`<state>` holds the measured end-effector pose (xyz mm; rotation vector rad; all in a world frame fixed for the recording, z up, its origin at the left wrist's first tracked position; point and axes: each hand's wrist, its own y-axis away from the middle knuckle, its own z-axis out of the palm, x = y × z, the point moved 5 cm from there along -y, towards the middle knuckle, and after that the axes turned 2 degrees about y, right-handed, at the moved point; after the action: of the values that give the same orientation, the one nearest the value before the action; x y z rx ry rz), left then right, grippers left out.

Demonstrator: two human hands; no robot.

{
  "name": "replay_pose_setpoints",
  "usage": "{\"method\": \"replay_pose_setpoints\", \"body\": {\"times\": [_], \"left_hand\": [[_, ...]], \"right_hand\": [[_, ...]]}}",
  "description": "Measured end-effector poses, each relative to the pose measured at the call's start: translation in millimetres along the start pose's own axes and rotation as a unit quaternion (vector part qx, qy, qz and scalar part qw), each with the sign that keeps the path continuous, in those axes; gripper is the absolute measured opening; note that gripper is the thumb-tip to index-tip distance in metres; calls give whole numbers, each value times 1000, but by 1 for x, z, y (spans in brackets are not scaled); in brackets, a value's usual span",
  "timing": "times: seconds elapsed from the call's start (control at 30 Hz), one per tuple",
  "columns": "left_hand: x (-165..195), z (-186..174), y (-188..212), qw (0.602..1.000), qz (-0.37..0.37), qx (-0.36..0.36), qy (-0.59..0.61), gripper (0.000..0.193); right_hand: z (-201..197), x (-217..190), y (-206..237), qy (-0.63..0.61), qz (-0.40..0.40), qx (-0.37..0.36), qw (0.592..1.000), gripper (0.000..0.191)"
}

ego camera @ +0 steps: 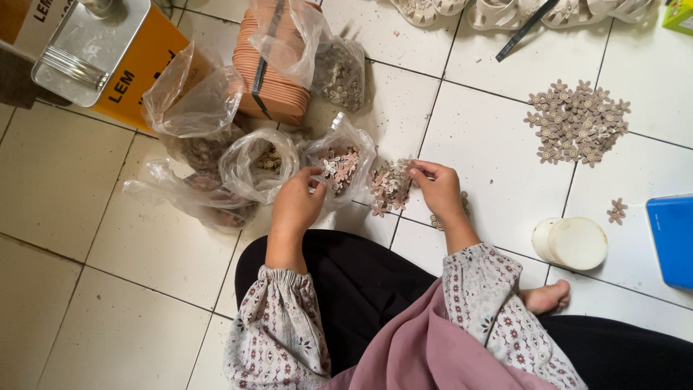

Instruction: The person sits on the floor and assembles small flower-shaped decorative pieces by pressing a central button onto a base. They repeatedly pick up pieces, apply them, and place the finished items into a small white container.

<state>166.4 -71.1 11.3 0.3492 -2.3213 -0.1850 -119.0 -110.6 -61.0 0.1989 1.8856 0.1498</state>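
Sorting step, I judge: left hand (297,198) pinches inside the open bag (339,162); right hand (438,189) (fingers pinched) grasps flower pieces (390,184), needing careful separating.

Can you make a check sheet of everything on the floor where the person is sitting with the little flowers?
Surface: white tiled floor, speckled with dirt.
Job's things: small pile of flower pieces; open clear bag of flower pieces.
Clutter: more clear bags, stack of tan soles, big flower pile, white round lid, blue box, orange can, sandals.
Hands: left hand at the bag's mouth; right hand picking at the small pile.
Cables: nothing seen.
Surroundings: the person's bare foot.
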Motion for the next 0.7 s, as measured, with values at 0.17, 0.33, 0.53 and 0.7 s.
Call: {"method": "replay_pose_setpoints", "body": {"times": [0.17, 0.33, 0.53, 0.7], "left_hand": [[3, -1, 2, 1000, -5, -1, 0, 38], [5, -2, 1, 1000, -9, -3, 1, 38], [3, -1, 1, 1000, -12, -4, 2, 38], [1, 0, -1, 1000, 1, 0, 3, 37]], "right_hand": [[-4, 0, -3, -95, 7, 9, 995, 25], [-2, -2, -1, -78, 44, 5, 996, 18], [-2, -5, -1, -51, -3, 21, 998, 15], [-8, 8, -4, -141, 98, -2, 985, 17]]}}
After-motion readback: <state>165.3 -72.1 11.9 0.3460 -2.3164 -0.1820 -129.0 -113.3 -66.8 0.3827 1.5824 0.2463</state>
